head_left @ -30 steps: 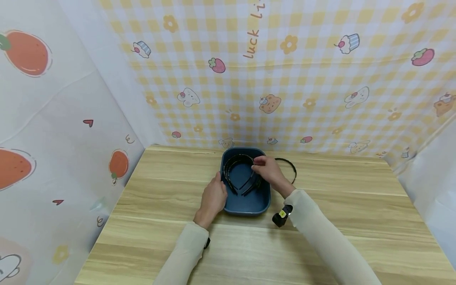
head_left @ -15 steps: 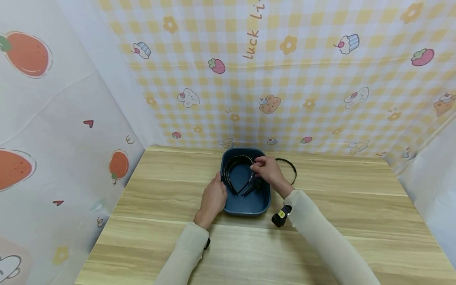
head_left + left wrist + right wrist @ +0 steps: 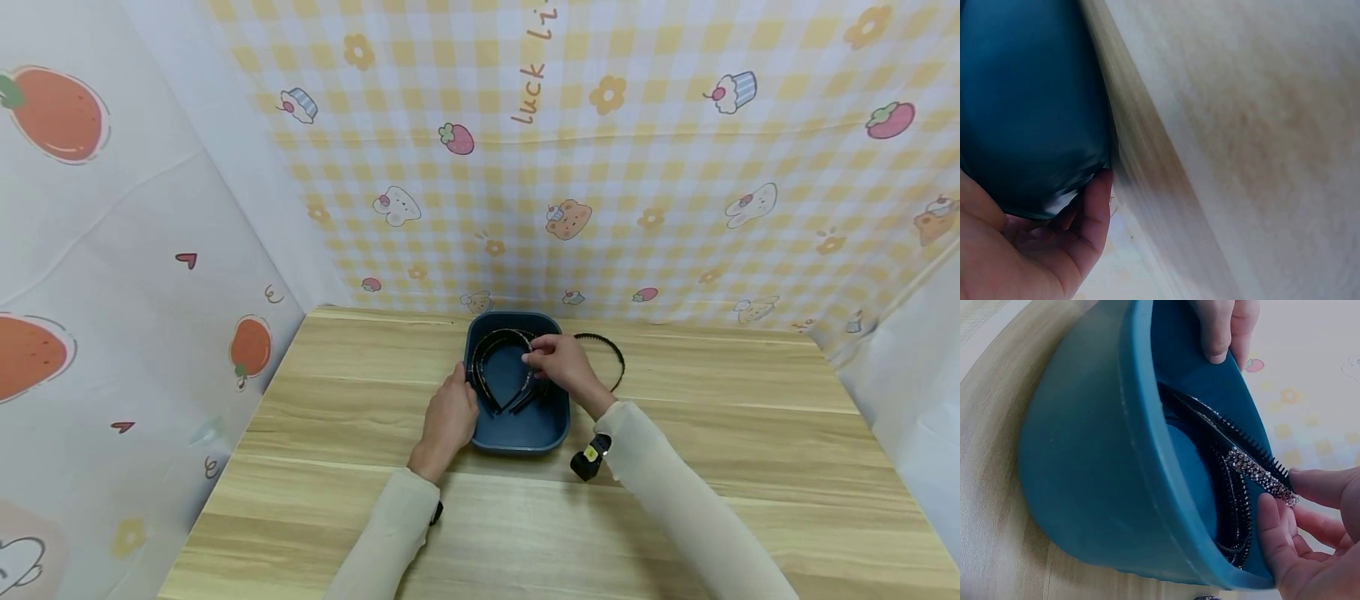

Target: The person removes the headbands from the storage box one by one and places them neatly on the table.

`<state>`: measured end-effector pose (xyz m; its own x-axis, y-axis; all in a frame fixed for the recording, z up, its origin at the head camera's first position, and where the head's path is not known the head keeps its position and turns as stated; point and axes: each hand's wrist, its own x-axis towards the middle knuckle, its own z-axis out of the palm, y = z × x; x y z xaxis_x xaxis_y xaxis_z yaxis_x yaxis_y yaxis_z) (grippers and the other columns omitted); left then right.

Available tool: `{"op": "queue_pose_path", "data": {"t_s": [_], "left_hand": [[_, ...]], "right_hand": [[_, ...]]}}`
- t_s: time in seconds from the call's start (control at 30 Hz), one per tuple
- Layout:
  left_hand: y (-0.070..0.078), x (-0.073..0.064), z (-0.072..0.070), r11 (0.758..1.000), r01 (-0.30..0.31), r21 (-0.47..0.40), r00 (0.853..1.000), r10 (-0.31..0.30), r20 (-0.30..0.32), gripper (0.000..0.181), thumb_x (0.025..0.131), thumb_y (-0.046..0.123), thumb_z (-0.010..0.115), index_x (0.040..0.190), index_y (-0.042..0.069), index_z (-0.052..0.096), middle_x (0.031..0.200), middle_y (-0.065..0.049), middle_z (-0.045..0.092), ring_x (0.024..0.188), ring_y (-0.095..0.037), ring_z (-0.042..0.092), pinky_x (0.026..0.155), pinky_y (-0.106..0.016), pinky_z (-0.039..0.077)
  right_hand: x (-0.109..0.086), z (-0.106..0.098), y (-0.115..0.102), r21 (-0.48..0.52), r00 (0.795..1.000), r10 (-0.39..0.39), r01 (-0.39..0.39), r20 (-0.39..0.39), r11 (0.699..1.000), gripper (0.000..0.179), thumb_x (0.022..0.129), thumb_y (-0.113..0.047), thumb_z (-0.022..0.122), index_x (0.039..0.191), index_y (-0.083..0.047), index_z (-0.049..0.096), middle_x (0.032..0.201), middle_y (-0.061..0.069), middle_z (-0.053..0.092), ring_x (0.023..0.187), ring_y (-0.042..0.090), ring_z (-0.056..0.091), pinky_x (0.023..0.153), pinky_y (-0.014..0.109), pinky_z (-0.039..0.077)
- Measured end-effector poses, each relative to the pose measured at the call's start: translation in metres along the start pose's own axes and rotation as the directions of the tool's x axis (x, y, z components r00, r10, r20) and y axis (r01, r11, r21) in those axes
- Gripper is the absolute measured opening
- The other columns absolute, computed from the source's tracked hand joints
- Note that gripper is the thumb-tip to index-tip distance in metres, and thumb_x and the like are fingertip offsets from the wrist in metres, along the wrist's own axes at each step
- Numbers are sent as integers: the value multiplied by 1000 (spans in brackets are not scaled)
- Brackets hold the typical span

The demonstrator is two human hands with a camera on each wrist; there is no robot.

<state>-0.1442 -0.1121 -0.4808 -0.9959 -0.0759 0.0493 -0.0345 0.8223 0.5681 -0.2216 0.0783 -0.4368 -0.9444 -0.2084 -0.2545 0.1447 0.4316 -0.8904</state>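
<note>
A dark blue plastic basin [image 3: 520,435] stands on the table near its back edge. My left hand [image 3: 448,414] grips its left side, thumb inside the rim and fingers outside, as the right wrist view shows. My right hand [image 3: 562,365] reaches over the basin's right side. Between thumb and fingers it pinches a toothed black headband with a glittery, sequined band [image 3: 1254,472], tilted inside the basin. Several other dark headbands [image 3: 1235,515] lie in the basin beneath it, arched toward the back. The left wrist view shows mostly the basin's outer wall [image 3: 1029,100] and curled fingers [image 3: 1094,215].
A thin black toothed headband [image 3: 621,360] lies on the wooden table [image 3: 735,433], just right of the basin and partly behind the right hand. A checked, printed cloth wall [image 3: 480,192] rises directly behind the table, and a white printed one [image 3: 165,300] on the left.
My right hand has shifted slightly left and toward me with the glittery headband, whose lower end now sits closer to the other headbands' ends. The left hand and basin have stayed put.
</note>
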Motion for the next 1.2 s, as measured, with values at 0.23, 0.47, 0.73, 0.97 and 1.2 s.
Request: {"op": "queue_pose_path", "data": {"t_s": [0.23, 0.47, 0.73, 0.97, 1.2], "left_hand": [[0, 0, 0, 1000, 3, 0, 1000, -3, 4, 46, 105, 12, 41, 147, -7, 40, 126, -25, 62, 94, -38, 68, 78, -47, 56], [-1, 1, 1, 1000, -1, 0, 1000, 1, 2, 47, 104, 12, 42, 146, -7, 40, 126, -25, 62, 93, -38, 68, 76, -47, 56], [0, 1, 0, 1000, 4, -2, 1000, -4, 1, 46, 105, 13, 40, 147, -7, 40, 126, -25, 62, 97, -39, 67, 80, -48, 55], [0, 0, 1, 1000, -7, -4, 1000, 7, -1, 46, 105, 12, 41, 147, -7, 40, 130, -25, 60, 98, -37, 67, 81, -46, 56], [-2, 1, 1, 1000, -6, -13, 1000, 5, -7, 46, 105, 12, 40, 147, -7, 40, 131, -24, 60, 102, -38, 66, 83, -47, 55]], "right_hand": [[-1, 1, 0, -44, 1000, -10, 10, -6, 999, 36, 93, -10, 69, 125, 7, 62, 111, 21, 66, 80, 21, 71, 77, 34, 59], [-1, 2, 0, -131, 999, -29, 27, -15, 991, 37, 92, -14, 71, 123, 7, 64, 111, 22, 66, 80, 23, 73, 75, 33, 59], [-1, 4, 1, -235, 995, -75, 58, -63, 970, 19, 91, -15, 71, 102, 1, 71, 88, 12, 68, 68, 16, 70, 67, 32, 58], [-2, 2, 1, -274, 994, -75, 50, -81, 960, 19, 93, -16, 69, 104, -1, 73, 83, 9, 70, 66, 15, 68, 68, 33, 57], [-4, -1, -1, -278, 996, -58, 36, -72, 960, 32, 93, -16, 68, 119, 2, 69, 98, 15, 72, 72, 18, 71, 72, 34, 58]]}}
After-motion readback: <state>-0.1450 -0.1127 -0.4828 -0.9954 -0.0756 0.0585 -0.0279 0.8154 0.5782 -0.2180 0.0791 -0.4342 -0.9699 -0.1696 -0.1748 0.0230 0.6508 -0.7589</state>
